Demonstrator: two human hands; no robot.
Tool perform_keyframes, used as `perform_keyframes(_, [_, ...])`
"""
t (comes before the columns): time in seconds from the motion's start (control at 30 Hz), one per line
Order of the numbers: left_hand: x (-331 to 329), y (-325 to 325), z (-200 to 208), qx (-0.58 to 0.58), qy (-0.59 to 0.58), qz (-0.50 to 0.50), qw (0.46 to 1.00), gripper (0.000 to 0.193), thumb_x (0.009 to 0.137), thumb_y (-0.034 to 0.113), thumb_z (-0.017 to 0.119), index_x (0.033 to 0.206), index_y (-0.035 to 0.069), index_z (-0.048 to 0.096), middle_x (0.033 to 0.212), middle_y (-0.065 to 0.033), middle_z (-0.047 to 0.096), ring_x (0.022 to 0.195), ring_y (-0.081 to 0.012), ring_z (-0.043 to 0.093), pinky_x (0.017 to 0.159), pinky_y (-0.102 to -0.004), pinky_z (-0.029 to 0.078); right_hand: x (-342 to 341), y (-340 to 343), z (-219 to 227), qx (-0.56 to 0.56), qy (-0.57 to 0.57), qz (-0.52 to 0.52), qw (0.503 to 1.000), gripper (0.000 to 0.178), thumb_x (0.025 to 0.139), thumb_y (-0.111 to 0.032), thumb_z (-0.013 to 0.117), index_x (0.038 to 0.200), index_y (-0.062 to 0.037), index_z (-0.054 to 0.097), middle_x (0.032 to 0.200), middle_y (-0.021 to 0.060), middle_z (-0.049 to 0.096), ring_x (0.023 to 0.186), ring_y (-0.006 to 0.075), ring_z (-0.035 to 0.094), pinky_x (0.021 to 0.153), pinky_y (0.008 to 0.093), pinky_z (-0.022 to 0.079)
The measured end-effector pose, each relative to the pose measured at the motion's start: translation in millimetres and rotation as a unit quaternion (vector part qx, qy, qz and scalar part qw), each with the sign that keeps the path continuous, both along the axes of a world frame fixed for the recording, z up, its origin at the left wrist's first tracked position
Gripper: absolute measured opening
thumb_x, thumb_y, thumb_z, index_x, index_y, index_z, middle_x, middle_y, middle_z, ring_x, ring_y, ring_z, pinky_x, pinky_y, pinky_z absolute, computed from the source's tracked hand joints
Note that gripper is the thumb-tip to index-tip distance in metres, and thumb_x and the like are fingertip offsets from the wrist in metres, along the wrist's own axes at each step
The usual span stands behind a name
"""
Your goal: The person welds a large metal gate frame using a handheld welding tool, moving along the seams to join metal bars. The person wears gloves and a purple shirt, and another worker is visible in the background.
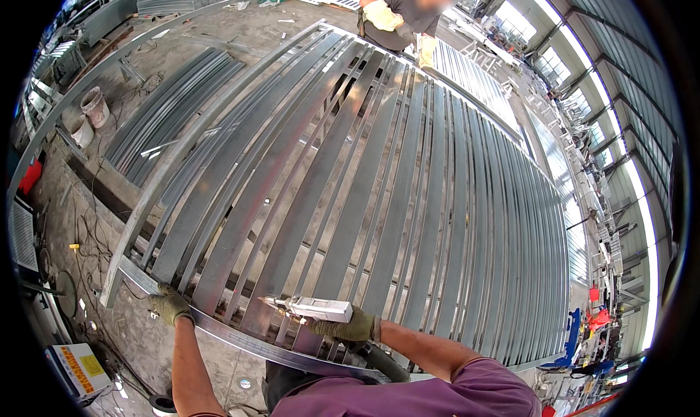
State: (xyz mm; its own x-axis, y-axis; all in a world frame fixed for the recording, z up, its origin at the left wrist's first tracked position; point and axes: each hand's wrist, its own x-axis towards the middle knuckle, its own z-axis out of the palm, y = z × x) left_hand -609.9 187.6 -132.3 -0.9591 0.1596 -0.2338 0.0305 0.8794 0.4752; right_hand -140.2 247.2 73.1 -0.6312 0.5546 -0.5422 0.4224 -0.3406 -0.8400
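Note:
A large metal frame (219, 337) filled with long grey slats (357, 220) lies in front of me. My left hand (171, 305), in an olive work glove, is closed on the frame's near rail by the left corner. My right hand (348, 325), gloved too, grips a handheld laser welding gun (321, 308) with a white box-shaped body. Its narrow copper-coloured nozzle points left, just over the near end of a slat. A thick dark hose runs from the gun back past my right forearm. The glove hides the gun's handle.
Across the frame stands a co-worker (408, 16) in yellowish gloves. A stack of metal strips (175, 111) lies on the floor at left, beside two whitish buckets (95, 107). Cables (91, 231) trail near a white machine box (79, 372) at lower left.

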Motion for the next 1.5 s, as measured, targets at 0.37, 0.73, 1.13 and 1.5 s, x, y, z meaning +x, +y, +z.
perform_keyframes(0.37, [-23.5, -8.6, -66.6, -0.101, 0.047, -0.118, 0.987, 0.110, 0.082, 0.069, 0.079, 0.164, 0.010, 0.036, 0.162, -0.0369, 0.039, 0.141, -0.0513, 0.053, 0.113, -0.0538, 0.050, 14.2, 4.6, -31.8, 0.129, 0.046, 0.033, 0.990, 0.046, 0.104, -0.036, 0.074, 0.140, -0.0081, 0.067, 0.099, 0.0028, 0.072, 0.085, 0.0144, 0.065, 0.077, 0.0329, 0.057])
perform_keyframes(0.73, [20.3, 23.4, 37.0, 0.067, 0.031, 0.051, 0.996, 0.065, 0.099, 0.057, 0.059, 0.124, -0.002, 0.059, 0.122, -0.0358, 0.068, 0.115, -0.0536, 0.066, 0.096, -0.0571, 0.052, 22.1, 19.0, 43.4, -0.037, -0.046, 0.029, 0.998, 0.039, 0.101, -0.025, 0.079, 0.133, -0.0034, 0.070, 0.098, 0.0020, 0.069, 0.084, 0.0096, 0.065, 0.070, 0.0270, 0.054])
perform_keyframes(1.13, [24.1, 22.2, 43.3, 0.051, 0.013, 0.044, 0.998, 0.075, 0.101, 0.054, 0.056, 0.145, -0.007, 0.050, 0.137, -0.0350, 0.065, 0.125, -0.0519, 0.063, 0.106, -0.0542, 0.051, -26.9, 41.7, 24.1, -0.143, -0.089, 0.070, 0.983, 0.051, 0.095, -0.038, 0.086, 0.134, -0.0095, 0.070, 0.092, -0.0051, 0.067, 0.073, 0.0050, 0.057, 0.062, 0.0252, 0.050])
perform_keyframes(1.5, [25.3, 23.1, 50.2, 0.072, 0.026, 0.030, 0.997, 0.075, 0.103, 0.051, 0.055, 0.146, -0.009, 0.047, 0.131, -0.0353, 0.067, 0.122, -0.0516, 0.065, 0.106, -0.0533, 0.052, -9.7, 41.7, 12.4, -0.162, -0.112, 0.095, 0.976, 0.043, 0.098, -0.023, 0.083, 0.134, -0.0054, 0.069, 0.094, -0.0015, 0.071, 0.077, 0.0067, 0.062, 0.065, 0.0256, 0.052])
